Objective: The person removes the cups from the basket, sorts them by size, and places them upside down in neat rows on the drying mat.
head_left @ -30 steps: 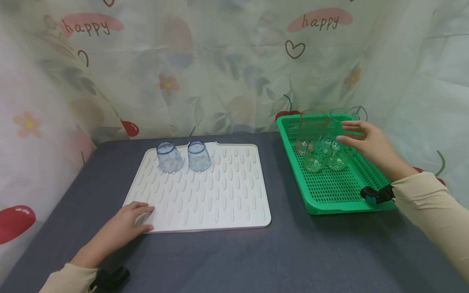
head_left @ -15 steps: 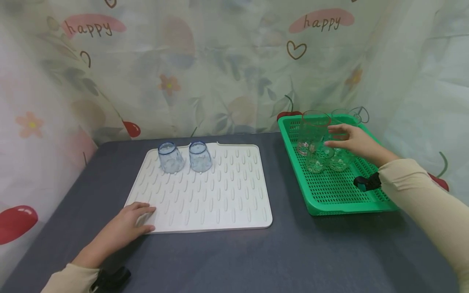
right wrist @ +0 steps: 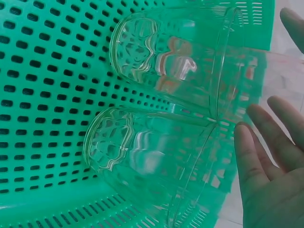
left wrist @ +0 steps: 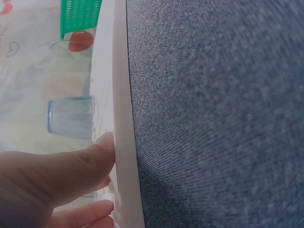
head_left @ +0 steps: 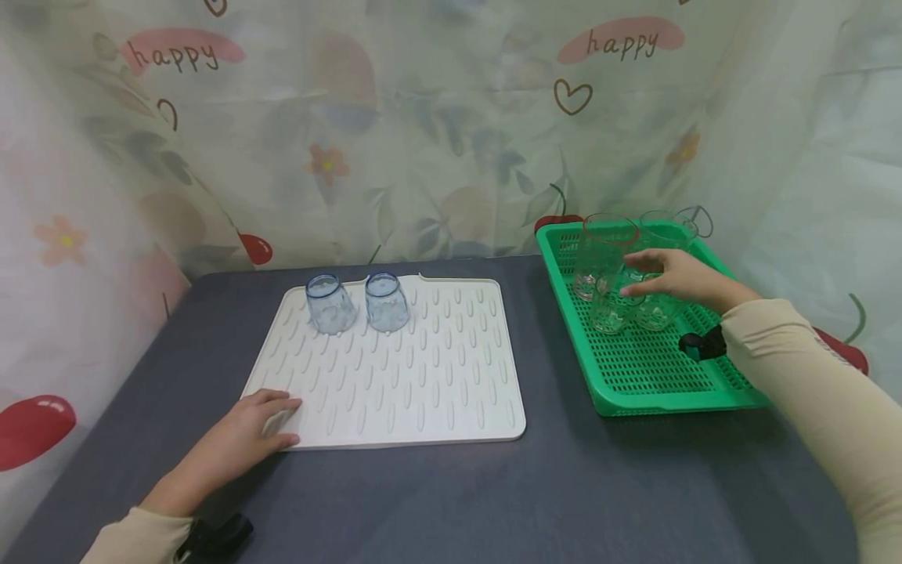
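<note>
My left hand [head_left: 236,439] rests on the near left corner of a white ridged drying mat [head_left: 423,392]. In the left wrist view its thumb [left wrist: 80,173] lies at the mat's edge. Two bluish glasses [head_left: 331,307] [head_left: 387,304] stand upside down along the mat's back edge. Over a green basket [head_left: 634,403] at the right, my right hand [head_left: 680,278] hovers with fingers spread, at the rims of two clear tumblers [right wrist: 147,161] [right wrist: 180,64]. No glass is between its fingers. Taller clear glasses [head_left: 599,247] stand behind these, partly hidden.
A dark cloth [head_left: 451,501] covers the table. Patterned curtain sheets [head_left: 437,141] enclose the back and both sides, close behind the basket. A strip of cloth lies between mat and basket. The basket's raised walls surround the glasses.
My right hand has moved left and down, from over the basket's right side to the front tumblers' rims. My left hand and the blue glasses have stayed put.
</note>
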### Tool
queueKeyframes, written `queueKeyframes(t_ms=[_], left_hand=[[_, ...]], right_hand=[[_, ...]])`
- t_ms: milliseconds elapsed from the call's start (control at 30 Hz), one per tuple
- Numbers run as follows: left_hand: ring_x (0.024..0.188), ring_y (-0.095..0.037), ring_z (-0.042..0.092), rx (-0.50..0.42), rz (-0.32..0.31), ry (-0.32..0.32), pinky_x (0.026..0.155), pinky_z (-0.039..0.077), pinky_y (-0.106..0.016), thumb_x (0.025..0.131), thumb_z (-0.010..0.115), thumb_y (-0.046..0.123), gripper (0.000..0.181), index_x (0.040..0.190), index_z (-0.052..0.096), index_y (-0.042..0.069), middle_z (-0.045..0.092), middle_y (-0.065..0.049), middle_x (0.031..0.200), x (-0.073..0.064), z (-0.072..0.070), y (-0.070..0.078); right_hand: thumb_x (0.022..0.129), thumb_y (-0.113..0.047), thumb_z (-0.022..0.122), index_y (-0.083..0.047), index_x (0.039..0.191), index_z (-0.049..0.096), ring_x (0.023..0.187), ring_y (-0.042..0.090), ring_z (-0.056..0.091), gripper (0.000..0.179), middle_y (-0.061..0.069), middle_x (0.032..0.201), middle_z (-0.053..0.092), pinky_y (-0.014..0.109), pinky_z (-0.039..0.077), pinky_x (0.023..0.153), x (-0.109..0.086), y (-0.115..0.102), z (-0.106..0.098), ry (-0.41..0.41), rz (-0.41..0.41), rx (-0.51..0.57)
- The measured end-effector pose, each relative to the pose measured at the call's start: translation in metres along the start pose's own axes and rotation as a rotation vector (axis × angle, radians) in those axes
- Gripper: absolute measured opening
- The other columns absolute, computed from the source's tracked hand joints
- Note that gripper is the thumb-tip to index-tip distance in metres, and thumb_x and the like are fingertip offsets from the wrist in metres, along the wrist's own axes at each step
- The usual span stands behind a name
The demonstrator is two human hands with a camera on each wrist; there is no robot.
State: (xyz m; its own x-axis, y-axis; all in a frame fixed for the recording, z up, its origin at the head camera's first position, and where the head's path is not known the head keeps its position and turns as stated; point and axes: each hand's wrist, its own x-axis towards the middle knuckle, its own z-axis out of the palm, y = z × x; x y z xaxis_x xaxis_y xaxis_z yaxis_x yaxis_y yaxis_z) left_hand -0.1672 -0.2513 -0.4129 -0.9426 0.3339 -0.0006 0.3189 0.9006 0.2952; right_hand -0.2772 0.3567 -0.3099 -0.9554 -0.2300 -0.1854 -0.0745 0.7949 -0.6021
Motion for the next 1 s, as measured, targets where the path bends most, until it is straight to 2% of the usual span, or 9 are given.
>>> queueKeyframes(t_ms=[200, 400, 633, 1000], left_hand=[[0.113, -0.042, 0.055, -0.004, 0.001, 0.000, 0.093, 0.045, -0.057, 0.077, 0.080, 0.026, 0.054, 0.121, 0.065, -0.002, 0.059, -0.023, 0.121, 0.0005, -0.0002, -0.0009], [0.114, -0.041, 0.055, -0.010, -0.008, -0.002, 0.094, 0.045, -0.057, 0.078, 0.080, 0.026, 0.054, 0.121, 0.065, -0.001, 0.059, -0.022, 0.122, -0.0001, 0.0000, -0.0004], [0.115, -0.042, 0.055, -0.015, -0.012, -0.012, 0.094, 0.045, -0.057, 0.078, 0.080, 0.025, 0.053, 0.122, 0.065, -0.001, 0.058, -0.022, 0.123, 0.0000, -0.0001, -0.0004], [0.113, -0.041, 0.056, -0.002, -0.004, -0.015, 0.093, 0.046, -0.057, 0.077, 0.081, 0.027, 0.054, 0.121, 0.065, -0.001, 0.059, -0.022, 0.121, 0.0011, -0.0012, -0.0006]], right_hand=[[0.089, -0.035, 0.070, 0.002, 0.149, 0.028, 0.133, 0.051, 0.033, 0.082, 0.031, 0.152, 0.026, 0.063, 0.037, 0.102, 0.0038, 0.0012, 0.0018, -0.031, -0.009, -0.042], [0.087, -0.036, 0.072, 0.004, 0.148, 0.028, 0.136, 0.051, 0.028, 0.086, 0.032, 0.152, 0.025, 0.064, 0.035, 0.103, 0.0052, 0.0037, 0.0049, -0.060, -0.019, -0.057], [0.085, -0.036, 0.074, 0.005, 0.148, 0.028, 0.131, 0.051, 0.037, 0.087, 0.031, 0.151, 0.028, 0.062, 0.038, 0.102, 0.0057, 0.0039, 0.0067, -0.072, -0.033, -0.064], [0.082, -0.035, 0.077, 0.002, 0.148, 0.030, 0.134, 0.050, 0.032, 0.089, 0.030, 0.151, 0.030, 0.062, 0.039, 0.102, 0.0035, 0.0015, 0.0075, -0.112, -0.040, -0.072]])
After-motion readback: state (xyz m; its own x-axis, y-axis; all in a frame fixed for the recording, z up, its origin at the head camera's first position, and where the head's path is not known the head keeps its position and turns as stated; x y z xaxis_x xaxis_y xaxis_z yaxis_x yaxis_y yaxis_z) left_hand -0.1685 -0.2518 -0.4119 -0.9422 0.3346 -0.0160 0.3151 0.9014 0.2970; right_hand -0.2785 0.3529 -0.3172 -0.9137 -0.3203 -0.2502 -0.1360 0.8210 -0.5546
